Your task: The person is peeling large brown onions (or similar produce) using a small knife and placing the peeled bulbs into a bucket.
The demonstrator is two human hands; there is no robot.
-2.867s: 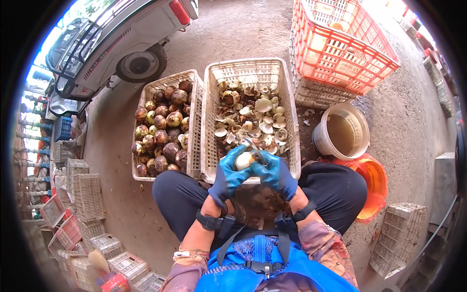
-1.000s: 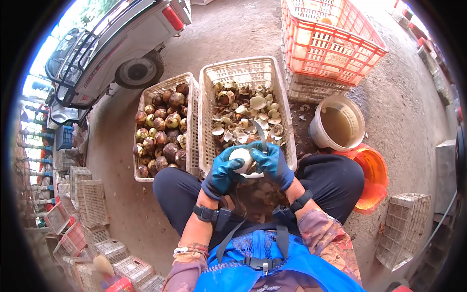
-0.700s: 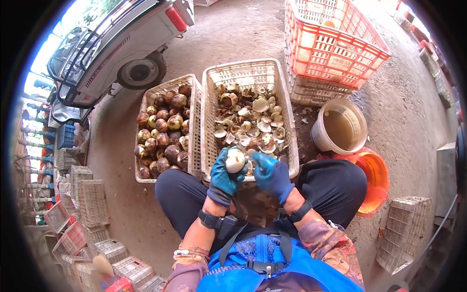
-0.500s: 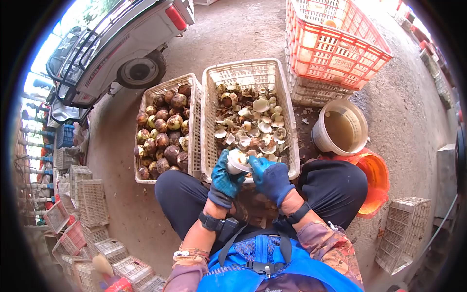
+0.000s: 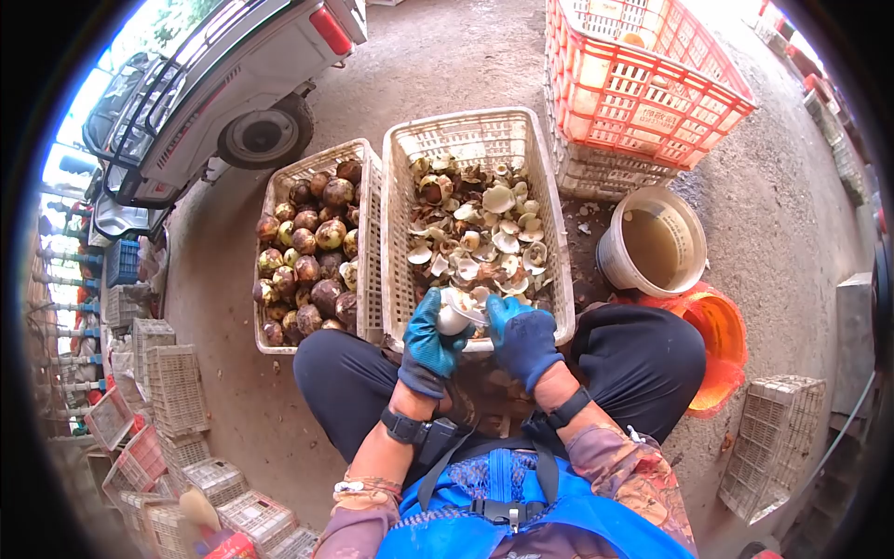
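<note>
- Held a peeled white fruit [image 5: 453,319] in the gloved left hand [image 5: 428,337], fingers clamped round its lower side.
- Set the gloved right hand [image 5: 521,335] against the fruit from the right, both hands close together.
- Could not tell whether the right hand gripped anything: fingers curled, palm hidden.
- Located the fruit above the lap, at the near rim of the shell basket [image 5: 466,140].
- Found that basket partly filled with pale and brown cut shells [image 5: 480,233].
- Found a second basket [image 5: 321,158] touching the left side of the first, loaded with dark unpeeled fruits [image 5: 312,252].
- Noted a bucket [image 5: 607,261] of murky water on the ground, right of the shell basket.
- Noted an orange tub [image 5: 722,340] just beside the bucket, near the right knee.
- Noted a red crate [image 5: 643,93] stacked on pale crates beyond the bucket.
- Noted a vehicle [image 5: 214,84] at the upper left, well apart from the hands.
</note>
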